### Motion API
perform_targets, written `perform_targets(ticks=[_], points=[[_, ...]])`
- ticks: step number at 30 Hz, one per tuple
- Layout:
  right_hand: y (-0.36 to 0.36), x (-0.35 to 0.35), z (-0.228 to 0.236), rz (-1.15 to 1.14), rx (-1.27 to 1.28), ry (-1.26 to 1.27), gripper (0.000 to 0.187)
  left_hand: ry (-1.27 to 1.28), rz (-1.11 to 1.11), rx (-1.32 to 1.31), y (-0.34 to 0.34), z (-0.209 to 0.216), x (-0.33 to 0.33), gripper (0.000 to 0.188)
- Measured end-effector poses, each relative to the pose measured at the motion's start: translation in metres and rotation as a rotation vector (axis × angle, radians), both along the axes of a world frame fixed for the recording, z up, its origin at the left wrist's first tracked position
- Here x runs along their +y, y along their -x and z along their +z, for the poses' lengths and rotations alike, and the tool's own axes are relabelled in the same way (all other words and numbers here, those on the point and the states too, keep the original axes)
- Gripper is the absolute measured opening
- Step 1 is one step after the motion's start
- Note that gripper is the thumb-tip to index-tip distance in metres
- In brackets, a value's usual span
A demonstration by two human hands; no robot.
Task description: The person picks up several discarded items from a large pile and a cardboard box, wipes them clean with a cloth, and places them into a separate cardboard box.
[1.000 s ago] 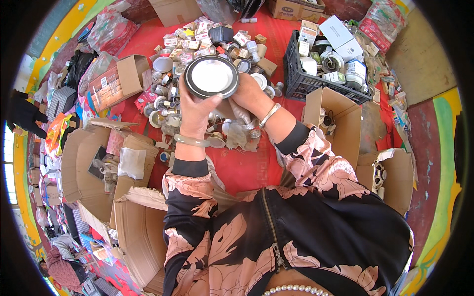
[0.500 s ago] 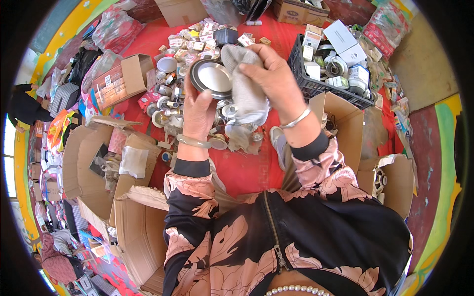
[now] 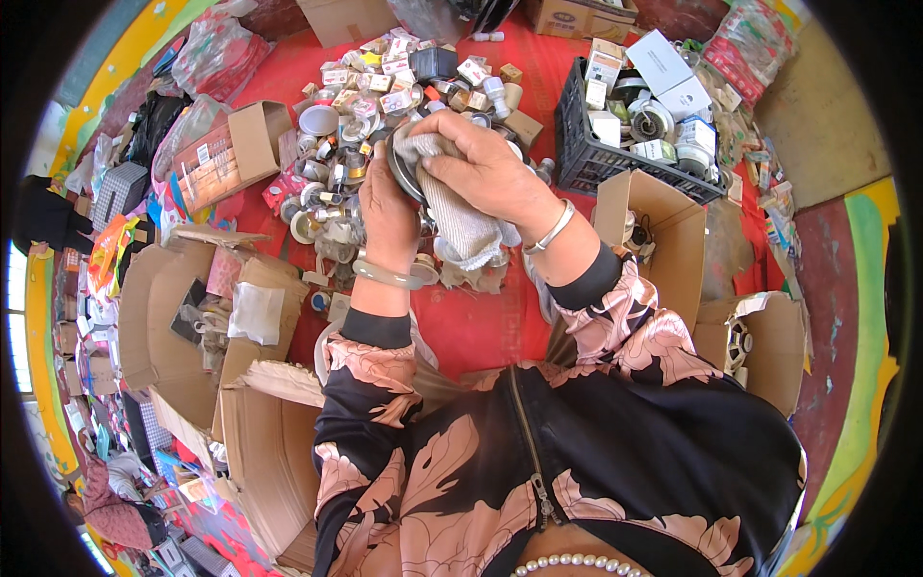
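Observation:
A round, dark-rimmed light fitting (image 3: 402, 171) is held tilted above the pile. My left hand (image 3: 386, 219) is closed around its left edge, thumb side toward me. Bunched in my right hand (image 3: 488, 175) is a greyish-white knitted cloth (image 3: 460, 219), pressed against the fitting's face; the loose end hangs down beneath my fingers. The cloth and fingers cover most of that face. Below and beyond both hands lies a heap of small boxes (image 3: 396, 65) and round fittings (image 3: 319, 120) on a red cloth (image 3: 471, 332).
A black plastic crate (image 3: 615, 173) full of fittings and boxes stands at the right. Open cardboard boxes flank me, one on the left (image 3: 269, 462) and one on the right (image 3: 663, 240). A printed carton (image 3: 213, 163) lies at the far left. Other people are at the left rim.
My right hand has brought the cloth leftward and down onto the fitting's face. The fitting has turned from showing its silvery face to a steeper tilt.

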State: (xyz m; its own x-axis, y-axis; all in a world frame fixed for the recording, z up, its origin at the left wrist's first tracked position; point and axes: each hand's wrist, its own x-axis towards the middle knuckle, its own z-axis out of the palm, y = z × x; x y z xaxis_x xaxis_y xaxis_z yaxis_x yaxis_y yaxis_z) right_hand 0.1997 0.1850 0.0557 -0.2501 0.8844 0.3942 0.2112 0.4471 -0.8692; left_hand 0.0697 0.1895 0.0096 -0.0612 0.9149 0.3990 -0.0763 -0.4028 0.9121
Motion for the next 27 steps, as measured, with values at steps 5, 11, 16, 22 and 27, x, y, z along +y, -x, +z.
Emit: perform_targets(ticks=[5,11,16,22,27], points=[[-0.011,0.005,-0.001,0.437,-0.002,-0.026,0.02,-0.373,0.211,0.667,0.017,-0.008,0.006,0.032],[-0.051,0.01,0.014,0.578,-0.568,0.049,0.025,0.378,-0.415,-0.523,0.013,-0.011,0.006,0.031],[-0.041,0.007,0.015,0.181,-0.099,-0.245,0.025,0.607,-0.417,-0.785,0.014,-0.015,0.012,0.032],[0.014,0.007,-0.022,-0.008,-0.048,-0.467,0.021,0.613,-0.398,-0.732,0.004,-0.006,0.002,0.025],[0.005,0.023,-0.031,-0.317,-0.07,-0.329,0.015,0.141,-0.103,-0.022,0.001,-0.011,0.0,0.035]])
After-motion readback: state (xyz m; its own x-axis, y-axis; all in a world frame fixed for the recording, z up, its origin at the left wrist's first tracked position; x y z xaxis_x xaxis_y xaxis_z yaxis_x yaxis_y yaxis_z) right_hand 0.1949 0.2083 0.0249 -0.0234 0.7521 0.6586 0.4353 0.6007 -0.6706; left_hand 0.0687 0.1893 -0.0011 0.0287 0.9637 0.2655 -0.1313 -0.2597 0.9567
